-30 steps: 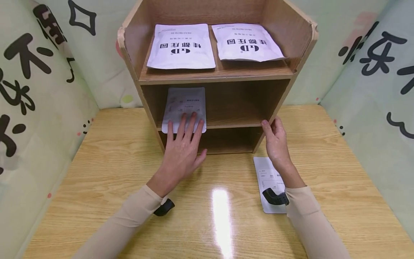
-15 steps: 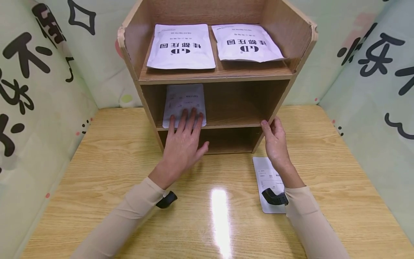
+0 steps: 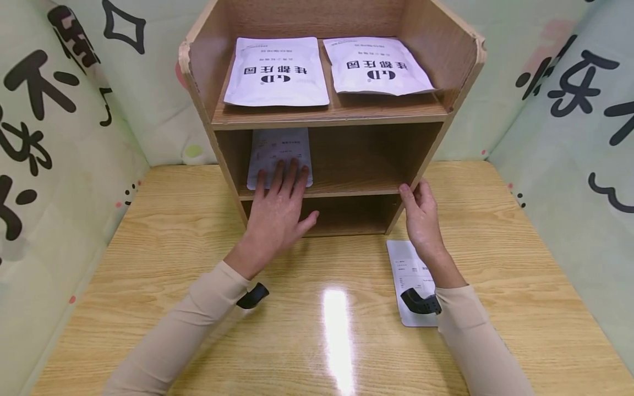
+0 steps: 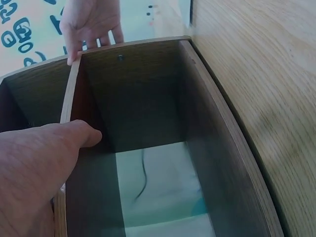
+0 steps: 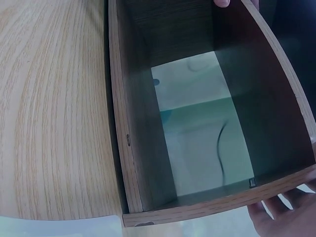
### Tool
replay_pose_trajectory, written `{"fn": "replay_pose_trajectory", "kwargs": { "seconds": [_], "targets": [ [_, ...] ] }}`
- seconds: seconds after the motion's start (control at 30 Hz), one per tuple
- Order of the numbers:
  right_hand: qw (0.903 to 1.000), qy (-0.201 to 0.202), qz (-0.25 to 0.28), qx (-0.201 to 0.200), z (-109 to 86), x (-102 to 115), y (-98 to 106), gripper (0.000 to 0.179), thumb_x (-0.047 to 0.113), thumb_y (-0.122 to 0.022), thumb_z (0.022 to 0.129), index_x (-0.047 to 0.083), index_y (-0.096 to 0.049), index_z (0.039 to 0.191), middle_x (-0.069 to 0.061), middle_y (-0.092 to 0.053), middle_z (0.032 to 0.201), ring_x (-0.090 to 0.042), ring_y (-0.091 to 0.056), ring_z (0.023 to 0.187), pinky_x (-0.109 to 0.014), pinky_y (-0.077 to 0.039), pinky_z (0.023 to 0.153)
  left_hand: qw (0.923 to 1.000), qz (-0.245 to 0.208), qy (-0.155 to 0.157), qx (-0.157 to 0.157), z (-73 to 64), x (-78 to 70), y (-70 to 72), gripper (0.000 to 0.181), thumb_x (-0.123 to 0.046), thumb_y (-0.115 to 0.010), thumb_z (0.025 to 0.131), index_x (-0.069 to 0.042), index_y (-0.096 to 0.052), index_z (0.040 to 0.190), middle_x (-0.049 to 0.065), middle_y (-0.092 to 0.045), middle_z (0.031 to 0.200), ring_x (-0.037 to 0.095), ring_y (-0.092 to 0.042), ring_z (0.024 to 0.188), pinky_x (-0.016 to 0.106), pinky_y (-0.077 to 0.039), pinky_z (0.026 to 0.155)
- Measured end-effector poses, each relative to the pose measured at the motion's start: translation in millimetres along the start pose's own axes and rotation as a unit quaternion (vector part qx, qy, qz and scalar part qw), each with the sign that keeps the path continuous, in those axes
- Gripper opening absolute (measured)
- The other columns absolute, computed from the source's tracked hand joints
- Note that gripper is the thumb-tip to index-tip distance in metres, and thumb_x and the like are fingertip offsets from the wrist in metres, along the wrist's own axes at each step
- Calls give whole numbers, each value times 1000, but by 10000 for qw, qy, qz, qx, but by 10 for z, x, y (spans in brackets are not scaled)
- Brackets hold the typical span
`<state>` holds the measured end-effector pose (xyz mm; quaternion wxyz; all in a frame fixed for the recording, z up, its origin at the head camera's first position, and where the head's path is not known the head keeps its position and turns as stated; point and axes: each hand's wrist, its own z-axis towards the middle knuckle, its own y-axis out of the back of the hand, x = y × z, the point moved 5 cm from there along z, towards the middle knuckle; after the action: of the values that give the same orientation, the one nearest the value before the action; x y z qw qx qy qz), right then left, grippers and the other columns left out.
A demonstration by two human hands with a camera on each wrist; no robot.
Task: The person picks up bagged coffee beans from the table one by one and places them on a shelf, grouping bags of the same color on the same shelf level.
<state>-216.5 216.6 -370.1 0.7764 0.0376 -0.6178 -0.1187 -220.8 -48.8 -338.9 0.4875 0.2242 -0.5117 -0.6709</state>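
My left hand [image 3: 274, 223] rests its outstretched fingers on a white printed pouch [image 3: 279, 144], which lies on the left side of the middle level of a wooden shelf [image 3: 369, 188]. Its thumb stands out to the right, and in the left wrist view the thumb [image 4: 84, 134] is by the board's edge. With my right hand [image 3: 425, 223] I hold the shelf's right side panel, thumb at the front edge and fingers along the outside. Below that forearm, a second white pouch [image 3: 407, 258] lies on the table, partly covered by the arm and its wrist strap.
Two white pouches with dark lettering, the left one [image 3: 277, 60] and the right one [image 3: 373, 55], lie side by side on the top level. The bottom level [image 3: 346, 215] sits just above the wooden table [image 3: 188, 242]. Printed cloth walls [image 3: 555, 126] surround the table.
The pouch under my left hand has slid deeper into the middle level, its near edge now behind the board's front edge. My left hand moved forward with it; the right hand stayed put.
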Motion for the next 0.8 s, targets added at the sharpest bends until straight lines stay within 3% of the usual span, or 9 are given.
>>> {"fn": "replay_pose_trajectory", "kwargs": {
  "seconds": [0.23, 0.57, 0.8],
  "targets": [
    [10000, -21, -12, -37, 3, 16, 10, 55, 33, -42, 111, 7, -28, 158, -12, -39, 154, -27, -34, 144, -44, -29, 118, 9999, -159, 37, -3, 6, 33, 13, 87, -62, -55, 96, -6, -33, 158, 17, -28, 163, 36, -25, 149, 61, -23, 115],
    [9999, -9, 132, -104, 12, 26, 8, 53, 31, -42, 111, 3, -31, 155, -15, -42, 151, -25, -37, 142, -41, -30, 117, 9992, -383, 44, 95, 58, 95, 37, 85, -62, -59, 95, -7, -39, 156, 16, -35, 160, 36, -34, 145, 61, -26, 114],
    [9999, 19, 112, -121, 10, 22, -3, 52, 29, -42, 111, 1, -31, 153, -17, -44, 150, -24, -38, 141, -40, -31, 116, 9959, -675, 255, 552, 64, 131, 47, 103, -83, -43, 89, -13, -27, 162, 12, -20, 167, 32, -14, 153, 58, -15, 119]
  ]
}}
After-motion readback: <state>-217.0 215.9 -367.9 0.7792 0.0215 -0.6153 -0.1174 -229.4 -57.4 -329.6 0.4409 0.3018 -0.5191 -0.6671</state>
